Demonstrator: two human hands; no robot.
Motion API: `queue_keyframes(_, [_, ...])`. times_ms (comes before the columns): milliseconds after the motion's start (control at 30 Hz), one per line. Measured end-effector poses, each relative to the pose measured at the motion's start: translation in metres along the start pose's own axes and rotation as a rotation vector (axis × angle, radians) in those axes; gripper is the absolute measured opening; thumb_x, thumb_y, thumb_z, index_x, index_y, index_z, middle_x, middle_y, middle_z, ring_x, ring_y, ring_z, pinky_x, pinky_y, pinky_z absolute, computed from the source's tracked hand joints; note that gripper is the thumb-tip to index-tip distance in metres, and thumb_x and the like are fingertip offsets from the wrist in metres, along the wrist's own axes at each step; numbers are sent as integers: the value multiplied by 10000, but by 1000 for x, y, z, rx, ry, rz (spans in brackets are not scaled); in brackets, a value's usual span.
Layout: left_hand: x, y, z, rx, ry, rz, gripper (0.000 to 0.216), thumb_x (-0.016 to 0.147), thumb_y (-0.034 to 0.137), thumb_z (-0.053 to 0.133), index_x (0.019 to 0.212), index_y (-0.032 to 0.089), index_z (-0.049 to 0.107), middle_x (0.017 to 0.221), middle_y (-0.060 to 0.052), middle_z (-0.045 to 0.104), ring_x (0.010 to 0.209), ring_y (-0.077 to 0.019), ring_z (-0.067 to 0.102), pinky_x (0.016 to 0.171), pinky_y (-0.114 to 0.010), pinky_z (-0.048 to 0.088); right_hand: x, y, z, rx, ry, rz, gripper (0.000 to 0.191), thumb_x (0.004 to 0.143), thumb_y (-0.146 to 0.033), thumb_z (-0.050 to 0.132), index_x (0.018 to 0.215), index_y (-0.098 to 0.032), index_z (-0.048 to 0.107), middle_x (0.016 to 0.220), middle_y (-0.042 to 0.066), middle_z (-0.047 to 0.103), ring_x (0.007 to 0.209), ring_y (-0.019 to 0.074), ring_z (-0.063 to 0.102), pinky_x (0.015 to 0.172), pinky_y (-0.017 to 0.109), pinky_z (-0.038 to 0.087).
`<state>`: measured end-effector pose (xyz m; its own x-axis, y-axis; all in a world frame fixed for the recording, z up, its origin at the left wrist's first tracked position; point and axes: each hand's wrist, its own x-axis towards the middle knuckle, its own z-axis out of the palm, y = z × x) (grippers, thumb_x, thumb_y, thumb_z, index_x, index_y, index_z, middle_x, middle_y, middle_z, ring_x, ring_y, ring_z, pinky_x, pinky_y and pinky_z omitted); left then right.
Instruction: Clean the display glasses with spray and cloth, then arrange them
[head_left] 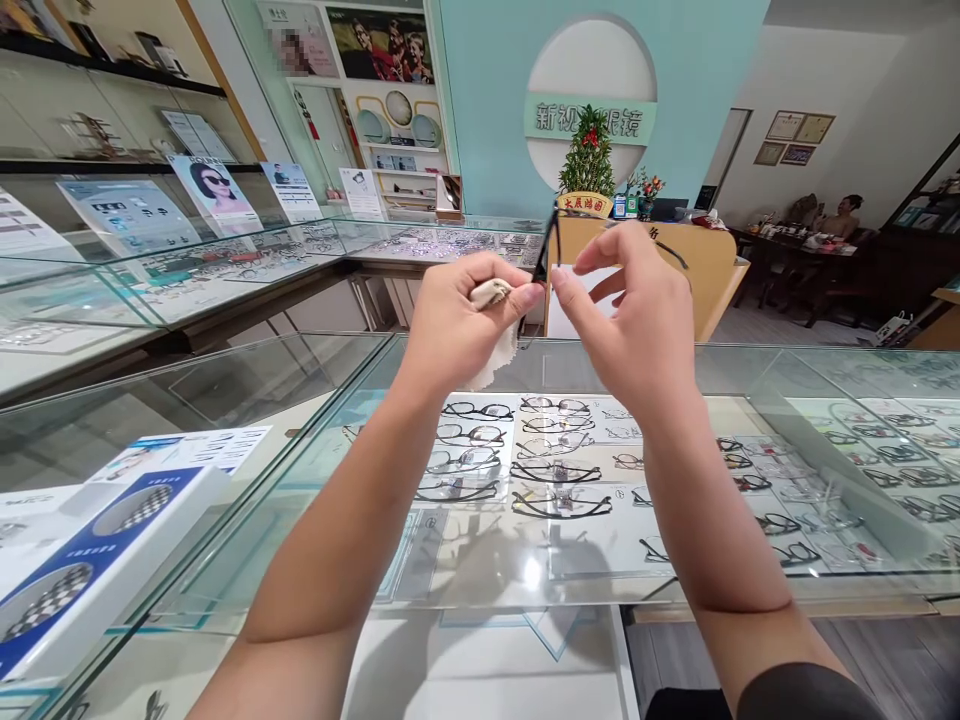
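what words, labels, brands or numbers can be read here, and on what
"新视" and "眼镜": wall sign, middle hidden by the plant.
"大展", rest unclear: yellow plaque.
"务", apparently: wooden counter.
Too small or blurred: print on the blue-and-white box, display cards, wall posters.

The cloth [499, 365] near the middle is matt fabric with a toothed edge; the glasses [544, 258] beside it look like smooth dark plastic. The desk [480, 590] below is clear, glossy glass, showing a bright reflection. At lower left, the box [112, 560] looks like smooth printed card. The sleeve [802, 692] at lower right is matt cloth, the floor [705, 640] wood-grained, the far desk [716, 270] smooth pale wood.
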<state>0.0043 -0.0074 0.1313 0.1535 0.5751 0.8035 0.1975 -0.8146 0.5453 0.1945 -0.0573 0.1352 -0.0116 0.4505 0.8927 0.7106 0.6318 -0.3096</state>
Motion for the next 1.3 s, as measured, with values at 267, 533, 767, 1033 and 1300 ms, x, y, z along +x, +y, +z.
queue_keyframes(267, [-6, 7, 8, -52, 118, 25, 418, 879, 624, 884, 856, 225, 762, 779, -13, 698, 699, -151, 603, 630, -313, 486, 0, 2, 2, -132, 23, 58, 70, 1049, -236, 613, 1110, -244, 578, 1033, 62, 657, 940, 243, 653, 863, 429, 557])
queue_keyframes(533, [2, -13, 5, -233, 305, -6, 431, 858, 622, 902, 872, 216, 756, 865, -40, 761, 860, -190, 738, 758, -328, 548, 2, 3, -1, -293, -203, 99, 169, 928, -54, 586, 966, -217, 606, 1005, 83, 635, 962, 267, 605, 929, 454, 469])
queue_keyframes(767, [-2, -5, 6, -140, 132, -49, 445, 816, 633, 931, 847, 222, 764, 815, -23, 725, 763, -172, 678, 672, -316, 513, -1, -2, -1, -126, -308, 12, 260, 992, -212, 643, 1249, -211, 674, 1195, 132, 700, 1146, 312, 629, 1011, 477, 510])
queue_keyframes(1033, [-5, 3, 3, -183, 21, -105, 458, 866, 663, 878, 868, 233, 720, 846, -34, 725, 720, -170, 672, 608, -313, 529, -2, -7, 11, 217, -281, 32, 306, 1023, -362, 715, 1297, -228, 729, 1248, 94, 768, 1153, 270, 714, 1024, 461, 593])
queue_keyframes(1300, [-12, 34, -9, -91, -7, -87, 418, 946, 633, 815, 920, 220, 755, 903, -52, 742, 816, -192, 714, 650, -310, 552, -6, -18, 11, 190, -173, 16, 266, 995, -270, 685, 1251, -236, 748, 1242, 75, 779, 1169, 265, 725, 1060, 466, 596])
